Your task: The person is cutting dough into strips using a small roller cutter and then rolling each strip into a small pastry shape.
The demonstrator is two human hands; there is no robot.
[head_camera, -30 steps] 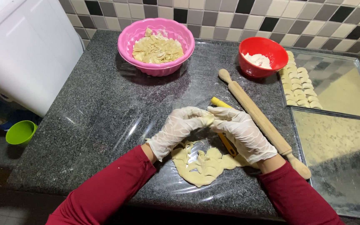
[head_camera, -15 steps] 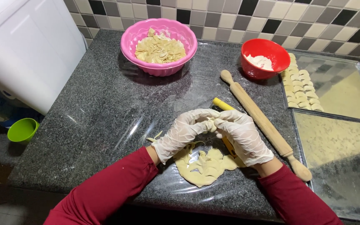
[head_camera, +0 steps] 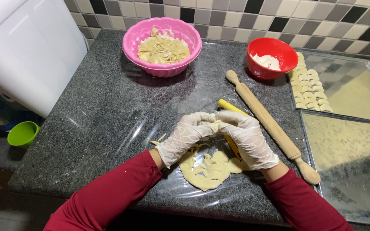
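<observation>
Dough piece [head_camera: 216, 124] is being pinched between left hand [head_camera: 188, 134] and right hand [head_camera: 247, 137], both grips grasping it; cut-out dough sheet [head_camera: 208, 171] is waiting below, shaped rows [head_camera: 308, 87] lying finished far right.

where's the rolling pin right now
In the head view the wooden rolling pin lies diagonally on the counter, right of the right hand, between the red bowl and the trays.

Home kitchen: granite counter [head_camera: 86, 128], checkered tile backsplash [head_camera: 236, 17], rolling pin [head_camera: 270, 126], baking trays [head_camera: 356, 171].
</observation>
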